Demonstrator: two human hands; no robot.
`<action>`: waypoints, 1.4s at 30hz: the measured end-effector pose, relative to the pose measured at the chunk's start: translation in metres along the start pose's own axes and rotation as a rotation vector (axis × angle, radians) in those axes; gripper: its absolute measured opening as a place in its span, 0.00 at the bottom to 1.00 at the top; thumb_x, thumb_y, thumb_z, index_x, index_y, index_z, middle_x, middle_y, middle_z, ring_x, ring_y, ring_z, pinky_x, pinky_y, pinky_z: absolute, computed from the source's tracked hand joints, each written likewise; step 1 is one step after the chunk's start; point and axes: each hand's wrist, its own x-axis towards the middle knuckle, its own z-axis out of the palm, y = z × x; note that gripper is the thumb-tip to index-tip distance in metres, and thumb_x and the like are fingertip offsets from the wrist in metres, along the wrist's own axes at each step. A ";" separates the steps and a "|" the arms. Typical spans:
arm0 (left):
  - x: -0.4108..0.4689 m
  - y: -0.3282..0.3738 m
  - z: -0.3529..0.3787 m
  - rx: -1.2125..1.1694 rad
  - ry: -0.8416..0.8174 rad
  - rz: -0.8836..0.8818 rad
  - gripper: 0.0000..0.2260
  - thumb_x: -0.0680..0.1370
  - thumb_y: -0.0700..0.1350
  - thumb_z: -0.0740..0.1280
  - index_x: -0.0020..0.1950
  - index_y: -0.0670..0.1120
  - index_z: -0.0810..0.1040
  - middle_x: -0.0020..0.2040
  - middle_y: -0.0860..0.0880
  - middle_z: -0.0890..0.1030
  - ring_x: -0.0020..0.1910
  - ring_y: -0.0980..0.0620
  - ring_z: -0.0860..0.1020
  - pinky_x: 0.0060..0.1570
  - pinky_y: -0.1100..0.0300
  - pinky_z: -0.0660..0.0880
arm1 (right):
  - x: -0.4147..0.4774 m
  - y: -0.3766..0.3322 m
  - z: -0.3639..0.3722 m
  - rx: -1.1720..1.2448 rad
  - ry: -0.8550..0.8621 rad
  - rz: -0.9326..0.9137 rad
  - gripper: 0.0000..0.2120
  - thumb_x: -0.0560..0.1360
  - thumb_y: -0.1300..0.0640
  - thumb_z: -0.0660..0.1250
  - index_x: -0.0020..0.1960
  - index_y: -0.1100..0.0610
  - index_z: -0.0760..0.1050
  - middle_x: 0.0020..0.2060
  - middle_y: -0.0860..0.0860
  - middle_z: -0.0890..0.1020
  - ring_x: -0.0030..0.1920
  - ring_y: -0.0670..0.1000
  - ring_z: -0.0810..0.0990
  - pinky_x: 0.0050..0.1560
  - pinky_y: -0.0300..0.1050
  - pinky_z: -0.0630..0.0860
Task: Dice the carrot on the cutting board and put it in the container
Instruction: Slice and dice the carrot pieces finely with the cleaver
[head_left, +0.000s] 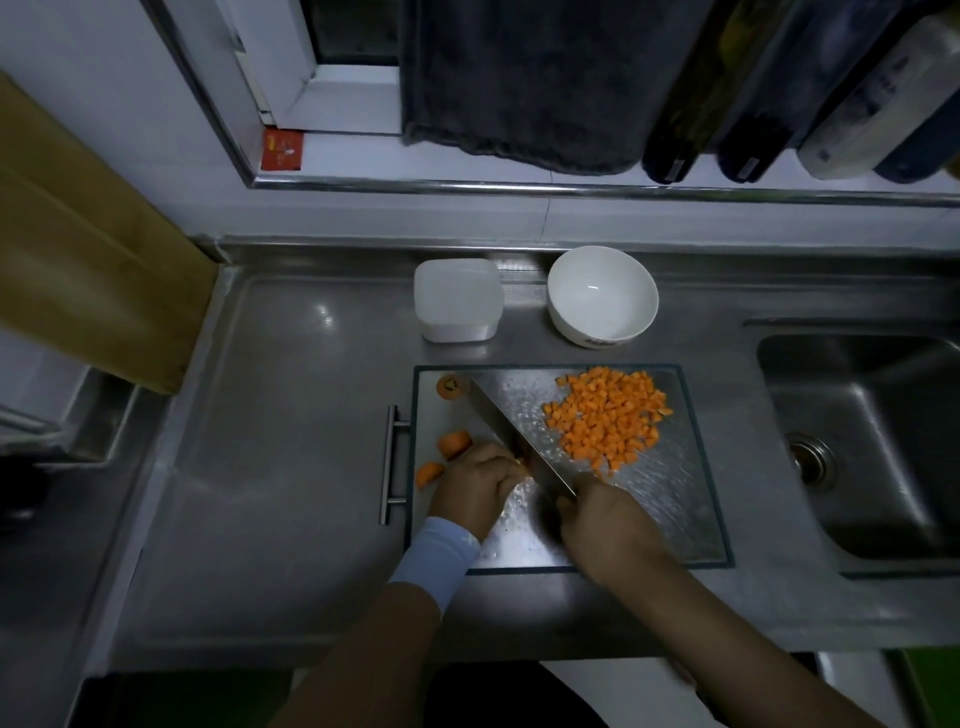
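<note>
The knife (519, 441) is gripped by its handle in the right hand (602, 519), and its blade is laid diagonally across the cutting board (696, 519), close against the left hand (478, 486). The left hand's fingers are curled down over a carrot piece (523, 469), of which only an orange sliver is seen beside the blade. The two hands are held near each other but not touching. A pile of diced carrot (608, 415) is heaped on the board's far right part, while an uncut chunk (454, 442), a smaller chunk (430, 473) and the stem end (451, 387) are lying along its left side. The container (457, 299) is standing on the counter (291, 415) just beyond the board, beside a white bowl (602, 293); nothing orange is seen in it, and whether it is lidded cannot be told. The chief danger is judged to be a nicked finger, since the blade is set so near the curled knuckles and the light is dim. The board looks smooth and wet, so the held piece could be squeezed out sideways. Dice near the right edge could be swept off toward the sink (862, 441) by a careless scrape.
</note>
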 end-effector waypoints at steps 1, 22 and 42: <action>0.000 -0.001 0.000 -0.003 0.001 -0.001 0.04 0.69 0.36 0.71 0.40 0.44 0.84 0.41 0.48 0.81 0.39 0.55 0.78 0.48 0.77 0.65 | -0.005 0.003 -0.001 0.000 -0.004 0.007 0.12 0.80 0.48 0.60 0.58 0.52 0.75 0.47 0.51 0.82 0.49 0.52 0.80 0.49 0.46 0.75; -0.003 -0.004 0.001 0.040 -0.012 0.006 0.07 0.68 0.33 0.72 0.39 0.44 0.83 0.41 0.48 0.81 0.40 0.55 0.77 0.47 0.77 0.63 | -0.004 0.004 0.005 0.053 -0.040 -0.038 0.09 0.81 0.51 0.61 0.55 0.54 0.75 0.41 0.48 0.80 0.45 0.48 0.80 0.47 0.42 0.76; -0.012 -0.006 -0.005 -0.063 0.053 -0.103 0.06 0.71 0.37 0.72 0.45 0.46 0.81 0.50 0.53 0.77 0.46 0.60 0.75 0.49 0.74 0.70 | 0.012 0.009 0.010 0.080 -0.013 -0.072 0.11 0.80 0.50 0.61 0.57 0.54 0.77 0.48 0.52 0.83 0.43 0.49 0.77 0.39 0.39 0.68</action>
